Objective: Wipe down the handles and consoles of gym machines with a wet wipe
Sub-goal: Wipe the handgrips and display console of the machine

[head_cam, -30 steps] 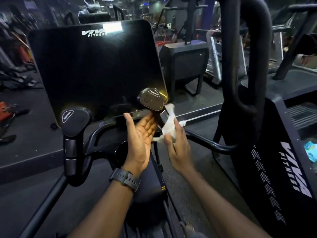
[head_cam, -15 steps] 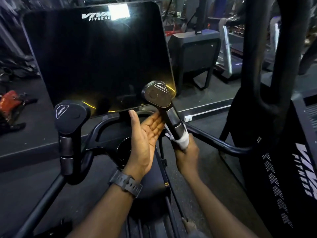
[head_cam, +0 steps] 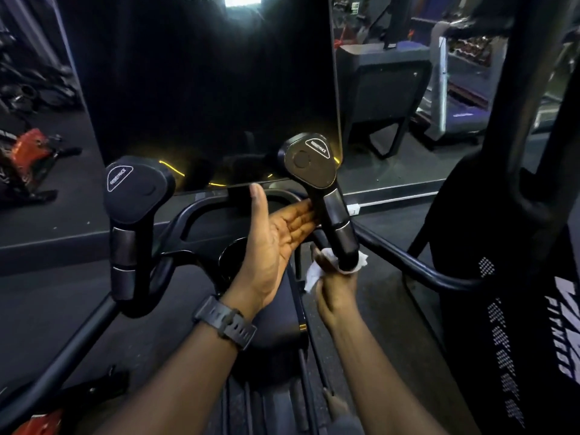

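Right hand (head_cam: 337,285) is gripping the wipe (head_cam: 314,274) around the handle (head_cam: 334,215), which is leaning toward upper left; left hand (head_cam: 276,233) is hovering flat-fingered.

Behind the mirror wall (head_cam: 389,183): a treadmill (head_cam: 452,89) to the right, red equipment (head_cam: 28,149) on the floor far left. Right of the treadmill, up close, a black shroud (head_cam: 518,309) lettered white.

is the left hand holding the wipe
No, the left hand is open and empty; the right hand wraps the wipe around the right handle.
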`<control>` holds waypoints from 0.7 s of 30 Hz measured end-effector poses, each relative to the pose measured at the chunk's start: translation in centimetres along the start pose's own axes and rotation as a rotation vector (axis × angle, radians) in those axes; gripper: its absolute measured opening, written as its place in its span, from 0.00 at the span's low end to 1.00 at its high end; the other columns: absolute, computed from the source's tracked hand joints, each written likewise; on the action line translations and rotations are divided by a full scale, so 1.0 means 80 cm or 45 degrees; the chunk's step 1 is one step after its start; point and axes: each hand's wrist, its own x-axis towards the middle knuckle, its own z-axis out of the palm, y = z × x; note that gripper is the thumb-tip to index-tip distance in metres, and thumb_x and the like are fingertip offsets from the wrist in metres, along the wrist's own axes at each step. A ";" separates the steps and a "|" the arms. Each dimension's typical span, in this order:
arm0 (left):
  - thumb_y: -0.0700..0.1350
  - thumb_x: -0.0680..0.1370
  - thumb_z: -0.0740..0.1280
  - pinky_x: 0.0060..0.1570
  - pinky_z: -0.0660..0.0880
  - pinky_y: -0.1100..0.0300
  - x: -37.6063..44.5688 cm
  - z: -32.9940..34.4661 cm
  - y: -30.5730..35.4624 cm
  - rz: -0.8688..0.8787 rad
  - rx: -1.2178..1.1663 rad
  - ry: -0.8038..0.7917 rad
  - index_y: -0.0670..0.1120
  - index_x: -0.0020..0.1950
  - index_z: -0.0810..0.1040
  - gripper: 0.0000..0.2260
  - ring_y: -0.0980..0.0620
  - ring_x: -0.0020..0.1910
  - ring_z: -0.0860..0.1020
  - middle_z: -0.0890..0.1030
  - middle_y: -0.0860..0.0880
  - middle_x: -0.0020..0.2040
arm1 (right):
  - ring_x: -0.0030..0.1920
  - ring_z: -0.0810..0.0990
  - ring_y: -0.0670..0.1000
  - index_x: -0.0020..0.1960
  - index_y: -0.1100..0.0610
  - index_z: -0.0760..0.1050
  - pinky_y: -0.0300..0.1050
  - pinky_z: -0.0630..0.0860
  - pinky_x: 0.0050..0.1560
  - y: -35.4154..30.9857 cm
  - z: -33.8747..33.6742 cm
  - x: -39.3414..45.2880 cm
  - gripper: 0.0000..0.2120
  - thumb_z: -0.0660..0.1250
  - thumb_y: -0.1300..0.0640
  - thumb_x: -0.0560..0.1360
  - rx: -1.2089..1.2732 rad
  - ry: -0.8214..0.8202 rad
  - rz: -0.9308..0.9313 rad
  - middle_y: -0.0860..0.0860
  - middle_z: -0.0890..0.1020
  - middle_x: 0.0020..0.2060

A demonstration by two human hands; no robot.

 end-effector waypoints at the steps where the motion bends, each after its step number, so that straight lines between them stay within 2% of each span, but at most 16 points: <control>1: 0.71 0.75 0.40 0.76 0.64 0.50 -0.001 0.001 0.002 -0.002 0.014 0.004 0.38 0.72 0.72 0.46 0.51 0.68 0.77 0.80 0.43 0.66 | 0.27 0.72 0.55 0.45 0.66 0.74 0.40 0.73 0.25 -0.008 -0.009 -0.009 0.03 0.67 0.68 0.77 -0.018 -0.014 -0.028 0.58 0.75 0.27; 3: 0.71 0.75 0.39 0.75 0.64 0.50 -0.001 0.004 0.005 0.003 0.053 0.012 0.39 0.72 0.73 0.45 0.51 0.67 0.78 0.81 0.44 0.66 | 0.37 0.81 0.52 0.53 0.60 0.77 0.40 0.76 0.33 -0.026 -0.021 -0.027 0.08 0.72 0.64 0.75 -0.277 -0.034 -0.164 0.53 0.83 0.37; 5: 0.70 0.76 0.39 0.75 0.64 0.50 -0.005 0.010 0.009 0.027 0.054 0.025 0.41 0.68 0.77 0.44 0.52 0.66 0.78 0.82 0.45 0.64 | 0.44 0.83 0.46 0.52 0.52 0.79 0.38 0.79 0.43 -0.049 -0.024 -0.039 0.10 0.75 0.60 0.73 -0.576 -0.060 -0.388 0.49 0.85 0.43; 7: 0.71 0.75 0.42 0.76 0.62 0.50 -0.010 0.018 0.012 0.077 0.066 0.102 0.46 0.63 0.81 0.41 0.55 0.66 0.78 0.84 0.49 0.61 | 0.46 0.83 0.47 0.49 0.47 0.78 0.43 0.80 0.50 -0.079 -0.023 -0.039 0.09 0.76 0.55 0.72 -0.724 -0.262 -0.474 0.49 0.85 0.44; 8: 0.71 0.74 0.43 0.77 0.61 0.50 -0.012 0.021 0.014 0.106 0.070 0.171 0.49 0.60 0.82 0.39 0.57 0.67 0.77 0.84 0.52 0.61 | 0.47 0.82 0.49 0.49 0.45 0.78 0.50 0.80 0.53 -0.096 -0.025 -0.033 0.08 0.75 0.48 0.72 -0.695 -0.429 -0.386 0.50 0.85 0.45; 9: 0.72 0.74 0.43 0.77 0.60 0.51 -0.013 0.023 0.017 0.138 0.065 0.242 0.51 0.58 0.82 0.37 0.59 0.67 0.76 0.84 0.55 0.61 | 0.46 0.82 0.52 0.50 0.45 0.78 0.54 0.79 0.52 -0.113 -0.025 -0.017 0.13 0.71 0.39 0.72 -0.673 -0.587 -0.265 0.52 0.84 0.45; 11: 0.74 0.76 0.43 0.74 0.60 0.55 -0.015 0.025 0.023 0.171 0.070 0.306 0.54 0.57 0.83 0.36 0.62 0.68 0.74 0.82 0.57 0.62 | 0.49 0.81 0.50 0.59 0.50 0.78 0.48 0.77 0.53 -0.151 -0.010 0.009 0.33 0.59 0.26 0.70 -0.679 -0.860 0.007 0.52 0.84 0.49; 13: 0.74 0.77 0.42 0.70 0.61 0.59 -0.016 0.028 0.030 0.183 0.094 0.304 0.55 0.60 0.82 0.37 0.61 0.69 0.72 0.80 0.56 0.65 | 0.56 0.77 0.54 0.72 0.58 0.69 0.51 0.74 0.61 -0.183 0.024 0.031 0.48 0.51 0.21 0.70 -0.679 -0.991 0.137 0.57 0.78 0.59; 14: 0.73 0.78 0.41 0.68 0.63 0.61 -0.017 0.029 0.032 0.203 0.093 0.295 0.53 0.63 0.81 0.37 0.60 0.69 0.73 0.80 0.55 0.66 | 0.56 0.76 0.59 0.74 0.64 0.64 0.54 0.74 0.59 -0.200 0.046 0.030 0.53 0.48 0.21 0.70 -0.647 -1.071 0.158 0.63 0.75 0.60; 15: 0.72 0.78 0.41 0.68 0.64 0.62 -0.018 0.031 0.035 0.234 0.080 0.294 0.52 0.67 0.79 0.37 0.59 0.69 0.73 0.80 0.54 0.66 | 0.57 0.75 0.63 0.72 0.69 0.63 0.57 0.74 0.59 -0.213 0.067 0.029 0.54 0.47 0.22 0.71 -0.571 -1.175 0.188 0.66 0.73 0.60; 17: 0.71 0.78 0.43 0.73 0.62 0.57 -0.018 0.029 0.037 0.302 0.021 0.343 0.52 0.74 0.72 0.36 0.59 0.71 0.71 0.77 0.54 0.70 | 0.59 0.74 0.64 0.67 0.70 0.68 0.61 0.70 0.66 -0.230 0.099 0.018 0.52 0.49 0.23 0.71 -0.470 -1.181 0.170 0.67 0.73 0.61; 19: 0.70 0.76 0.44 0.77 0.60 0.53 -0.017 0.025 0.036 0.309 -0.042 0.395 0.53 0.77 0.67 0.36 0.60 0.73 0.69 0.73 0.54 0.73 | 0.58 0.76 0.64 0.63 0.69 0.70 0.61 0.70 0.67 -0.230 0.103 0.012 0.47 0.52 0.25 0.72 -0.436 -1.068 0.071 0.69 0.75 0.57; 21: 0.71 0.76 0.44 0.78 0.60 0.51 -0.017 0.022 0.030 0.280 -0.030 0.414 0.54 0.77 0.68 0.36 0.60 0.72 0.70 0.73 0.54 0.73 | 0.61 0.77 0.62 0.65 0.67 0.72 0.60 0.71 0.68 -0.213 0.091 0.007 0.42 0.50 0.29 0.75 -0.512 -0.979 -0.055 0.67 0.78 0.60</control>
